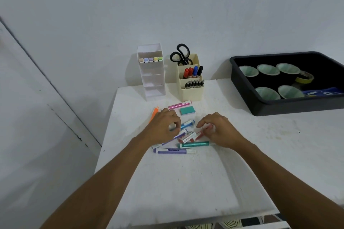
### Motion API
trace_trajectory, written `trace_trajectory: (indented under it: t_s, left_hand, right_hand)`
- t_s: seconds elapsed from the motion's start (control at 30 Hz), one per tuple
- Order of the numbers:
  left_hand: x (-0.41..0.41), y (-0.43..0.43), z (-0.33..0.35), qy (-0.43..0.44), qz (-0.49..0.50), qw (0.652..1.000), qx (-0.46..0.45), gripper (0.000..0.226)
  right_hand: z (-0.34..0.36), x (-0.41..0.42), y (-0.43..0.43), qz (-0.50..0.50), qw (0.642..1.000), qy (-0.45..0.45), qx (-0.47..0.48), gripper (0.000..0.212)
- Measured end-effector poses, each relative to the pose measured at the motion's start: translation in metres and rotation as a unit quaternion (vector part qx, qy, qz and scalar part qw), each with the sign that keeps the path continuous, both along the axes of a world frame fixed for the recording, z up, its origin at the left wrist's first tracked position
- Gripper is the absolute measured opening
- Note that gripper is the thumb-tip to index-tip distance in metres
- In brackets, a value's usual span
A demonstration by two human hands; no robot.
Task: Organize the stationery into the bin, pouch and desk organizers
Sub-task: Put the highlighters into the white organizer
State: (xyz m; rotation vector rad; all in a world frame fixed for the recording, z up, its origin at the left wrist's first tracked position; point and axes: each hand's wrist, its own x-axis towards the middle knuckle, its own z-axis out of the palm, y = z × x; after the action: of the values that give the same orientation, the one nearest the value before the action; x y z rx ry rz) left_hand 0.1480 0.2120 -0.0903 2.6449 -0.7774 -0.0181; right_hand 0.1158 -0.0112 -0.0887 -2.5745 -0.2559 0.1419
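reaching into the head view, both hands hover low over a loose heap of highlighters in the middle of the bench. the left hand has its fingers curled down at the near end of the blue highlighter, which lies slanted, running away to the far right; whether it truly grips cannot be told. the right hand, a short way apart from the left, pinches the red highlighter, slanted the same way, just beside the staples box. the teal highlighter and purple highlighter lie crosswise, nearer the person. the white organizer, with pastel highlighters in its top tier, stands straight beyond the left hand. so that hand looks the better placed to carry a highlighter there. the black bin sits far right, well apart.
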Motion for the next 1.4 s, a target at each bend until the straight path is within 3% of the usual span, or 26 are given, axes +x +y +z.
trace_trajectory:
  t_s: [0.1, 0.27, 0.37, 0.5, 0.67, 0.73, 0.8, 0.9, 1.0, 1.07, 1.2, 1.3, 1.4]
  left_hand:
    - [-0.008, 0.002, 0.001, 0.019, -0.006, 0.998, 0.058, 0.027]
    - [-0.015, 0.004, -0.001, 0.018, 0.042, 0.999, 0.018, 0.025]
    - [-0.016, 0.005, 0.005, 0.040, 0.113, 0.988, -0.101, 0.017]
    - [-0.016, 0.016, 0.020, 0.110, 0.197, 0.916, -0.330, 0.008]
    - [-0.012, 0.033, 0.028, 0.156, 0.213, 0.862, -0.433, 0.031]
    - [-0.011, 0.038, 0.031, 0.162, 0.214, 0.852, -0.448, 0.028]
    - [-0.010, 0.043, 0.034, 0.171, 0.214, 0.842, -0.465, 0.019]
    - [-0.007, 0.051, 0.039, 0.171, 0.217, 0.832, -0.482, 0.012]
    - [0.000, 0.057, 0.046, 0.166, 0.225, 0.820, -0.500, 0.009]
    - [0.008, 0.058, 0.052, 0.150, 0.225, 0.825, -0.496, 0.008]
    - [0.028, 0.062, 0.066, 0.080, 0.216, 0.860, -0.454, 0.013]
    - [0.037, 0.061, 0.083, -0.030, 0.193, 0.893, -0.406, 0.024]
    - [0.039, 0.053, 0.100, -0.133, 0.177, 0.894, -0.390, 0.028]
  right_hand:
    - [-0.002, -0.007, 0.002, 0.007, 1.000, -0.013, 0.012, 0.012]
    - [0.001, -0.021, 0.011, 0.068, 0.995, -0.072, -0.011, 0.010]
    - [0.003, -0.029, 0.024, 0.128, 0.983, -0.119, -0.048, 0.022]
    - [0.003, -0.032, 0.050, 0.169, 0.965, -0.167, -0.112, 0.035]
    - [0.002, -0.029, 0.087, 0.190, 0.957, -0.160, -0.150, 0.040]
    - [0.001, -0.027, 0.099, 0.198, 0.957, -0.141, -0.157, 0.036]
    - [0.002, -0.024, 0.102, 0.189, 0.969, -0.108, -0.117, 0.036]
    - [0.015, -0.014, 0.097, 0.149, 0.988, -0.041, 0.023, 0.025]
    - [0.037, 0.004, 0.088, 0.073, 0.987, 0.015, 0.144, 0.010]
    - [0.053, 0.018, 0.084, 0.041, 0.979, 0.010, 0.201, 0.017]
    - [0.085, 0.047, 0.080, 0.014, 0.967, -0.096, 0.235, 0.033]
    - [0.109, 0.068, 0.086, -0.016, 0.951, -0.197, 0.239, 0.025]
    - [0.122, 0.085, 0.094, -0.022, 0.927, -0.282, 0.245, 0.017]
